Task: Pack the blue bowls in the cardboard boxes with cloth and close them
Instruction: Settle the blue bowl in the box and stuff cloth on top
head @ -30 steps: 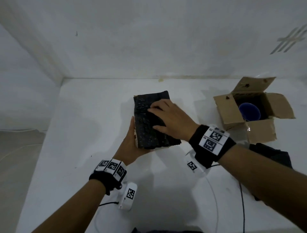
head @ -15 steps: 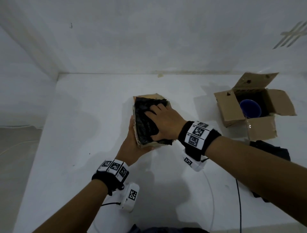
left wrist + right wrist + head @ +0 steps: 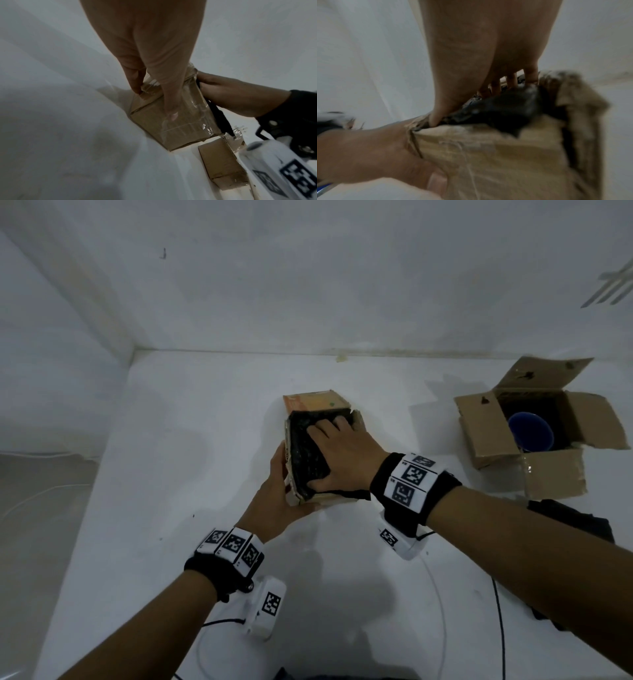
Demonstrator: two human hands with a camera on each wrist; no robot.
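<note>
A small cardboard box (image 3: 342, 501) (image 3: 180, 128) (image 3: 496, 155) sits mid-table, its far flap (image 3: 315, 402) standing up. Black cloth (image 3: 303, 450) (image 3: 505, 108) fills its opening, and a strip of it hangs over the near edge. My right hand (image 3: 329, 436) (image 3: 479, 100) lies flat on the cloth with spread fingers, pressing it in. My left hand (image 3: 277, 494) (image 3: 154, 102) grips the box's near-left corner, thumb on one face and fingers on the other. No bowl shows in this box. A second open box (image 3: 496, 440) at the right holds a blue bowl (image 3: 530, 431).
Another black cloth (image 3: 575, 525) lies on the table near my right forearm, below the second box. White walls close in the table at the back and left. Thin cables (image 3: 498, 628) run across the near side.
The black cloth lay spread over the box top; my right hand has pushed it down inside, and the box rim and far flap now show. My left hand stays on the corner.
</note>
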